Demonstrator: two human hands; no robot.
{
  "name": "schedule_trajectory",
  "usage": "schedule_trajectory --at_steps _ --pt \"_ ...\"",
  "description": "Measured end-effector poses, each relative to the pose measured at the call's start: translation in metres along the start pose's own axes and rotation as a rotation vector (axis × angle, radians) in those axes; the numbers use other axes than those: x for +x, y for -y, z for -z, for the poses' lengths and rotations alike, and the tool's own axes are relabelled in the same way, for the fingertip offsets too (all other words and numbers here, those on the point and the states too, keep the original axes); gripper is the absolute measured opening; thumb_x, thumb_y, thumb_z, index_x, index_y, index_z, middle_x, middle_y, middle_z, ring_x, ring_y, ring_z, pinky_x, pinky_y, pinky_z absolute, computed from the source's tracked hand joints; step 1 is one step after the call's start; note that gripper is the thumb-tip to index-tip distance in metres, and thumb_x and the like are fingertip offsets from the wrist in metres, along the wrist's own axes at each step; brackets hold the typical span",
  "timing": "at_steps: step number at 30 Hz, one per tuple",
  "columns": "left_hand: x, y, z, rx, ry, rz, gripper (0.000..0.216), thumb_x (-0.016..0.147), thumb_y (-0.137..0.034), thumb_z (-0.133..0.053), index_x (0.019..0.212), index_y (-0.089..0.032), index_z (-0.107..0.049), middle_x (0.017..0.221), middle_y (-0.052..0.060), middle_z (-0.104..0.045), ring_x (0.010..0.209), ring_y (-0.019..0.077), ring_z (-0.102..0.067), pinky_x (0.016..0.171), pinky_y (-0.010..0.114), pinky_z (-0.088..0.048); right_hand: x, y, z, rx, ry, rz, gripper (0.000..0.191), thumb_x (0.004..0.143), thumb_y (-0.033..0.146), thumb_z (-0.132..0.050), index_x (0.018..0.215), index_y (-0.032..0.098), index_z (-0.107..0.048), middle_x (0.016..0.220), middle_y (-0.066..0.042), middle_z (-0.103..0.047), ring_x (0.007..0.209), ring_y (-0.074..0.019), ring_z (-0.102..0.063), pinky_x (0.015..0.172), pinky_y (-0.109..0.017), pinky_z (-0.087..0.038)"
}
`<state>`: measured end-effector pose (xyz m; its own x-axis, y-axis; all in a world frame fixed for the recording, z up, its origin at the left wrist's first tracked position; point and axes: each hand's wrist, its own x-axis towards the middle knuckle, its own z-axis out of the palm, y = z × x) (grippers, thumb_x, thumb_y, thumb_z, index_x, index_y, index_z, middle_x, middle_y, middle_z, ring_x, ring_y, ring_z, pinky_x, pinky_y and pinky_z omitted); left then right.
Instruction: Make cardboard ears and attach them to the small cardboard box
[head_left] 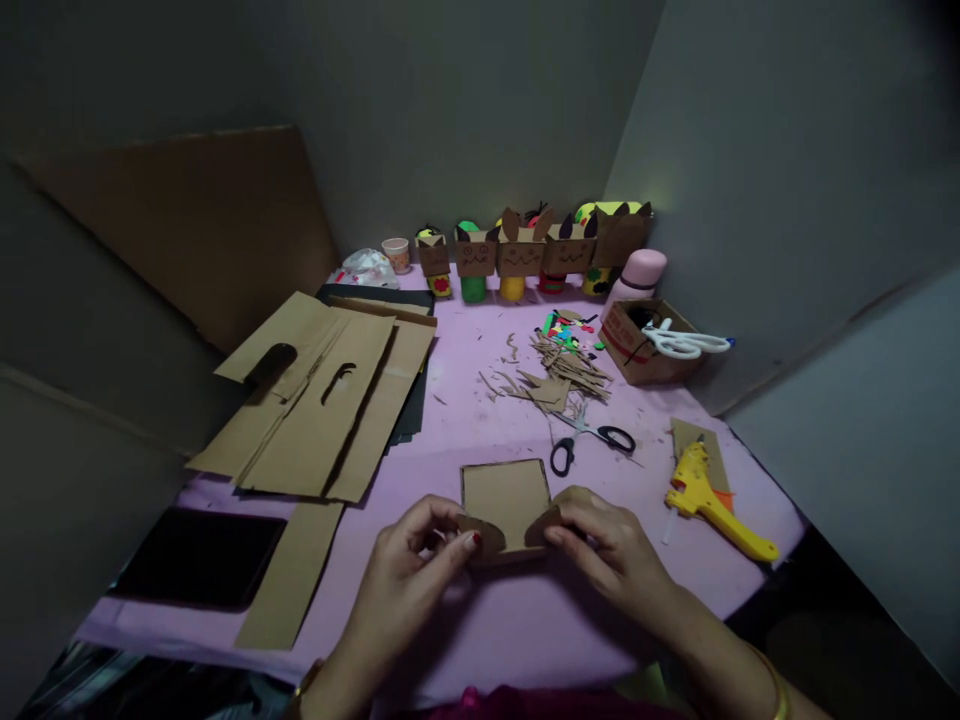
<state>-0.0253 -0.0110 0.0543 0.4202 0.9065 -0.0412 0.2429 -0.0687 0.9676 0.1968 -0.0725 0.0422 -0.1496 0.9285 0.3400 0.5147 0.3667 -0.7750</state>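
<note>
A small open cardboard box (507,488) with dark edges sits on the table in front of me. At its near left corner my left hand (420,555) pinches a small rounded cardboard piece (486,540) between thumb and fingers. My right hand (607,540) grips a similar cardboard piece (541,524) at the near right corner. Both pieces stand against the box's near side; whether they are fixed to it I cannot tell. Beyond the box lie black-handled scissors (581,438), spread apart. On the right rests a yellow glue gun (709,505) on a cardboard scrap.
Cardboard sheets (300,400) are stacked at left, near a dark tablet (202,555) and a cardboard strip (294,580). Cut scraps (570,365) lie mid-table. Behind stand several cardboard animal faces (521,255), a pink bottle (641,275) and a box (645,355) holding white scissors.
</note>
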Motion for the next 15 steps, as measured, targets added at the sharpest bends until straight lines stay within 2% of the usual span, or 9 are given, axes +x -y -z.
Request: schedule_trajectory --at_steps 5,10,15 --pt "-0.0009 0.0011 0.0013 0.202 0.050 -0.122 0.007 0.084 -0.026 -0.059 0.082 -0.021 -0.063 0.070 -0.001 -0.066 0.062 0.0134 -0.059 0.057 0.025 -0.046 0.0008 0.0016 0.0007 -0.021 -0.012 0.019 0.019 0.094 0.020 -0.047 0.086 0.019 -0.064 0.074 -0.002 -0.062 0.073 -0.0144 -0.057 0.065 -0.025 -0.044" --pt "0.0003 -0.0016 0.0032 0.208 0.025 -0.164 0.009 0.088 -0.026 -0.056 0.086 -0.021 -0.063 0.080 0.001 -0.069 0.073 0.0154 -0.064 0.065 0.029 -0.050 0.0006 0.0021 0.0010 -0.043 -0.021 0.023 0.021 0.094 0.022 -0.046 0.085 0.019 -0.064 0.073 -0.003 -0.061 0.072 -0.0149 -0.057 0.063 -0.026 -0.044" --pt "0.0020 -0.0031 0.0031 0.241 0.064 -0.195 0.010 0.089 -0.026 -0.054 0.087 -0.021 -0.063 0.081 0.002 -0.070 0.075 0.0154 -0.066 0.066 0.029 -0.050 0.0010 0.0031 0.0012 -0.030 -0.018 0.022 0.020 0.094 0.019 -0.047 0.086 0.019 -0.065 0.073 -0.003 -0.062 0.072 -0.0144 -0.057 0.063 -0.025 -0.043"
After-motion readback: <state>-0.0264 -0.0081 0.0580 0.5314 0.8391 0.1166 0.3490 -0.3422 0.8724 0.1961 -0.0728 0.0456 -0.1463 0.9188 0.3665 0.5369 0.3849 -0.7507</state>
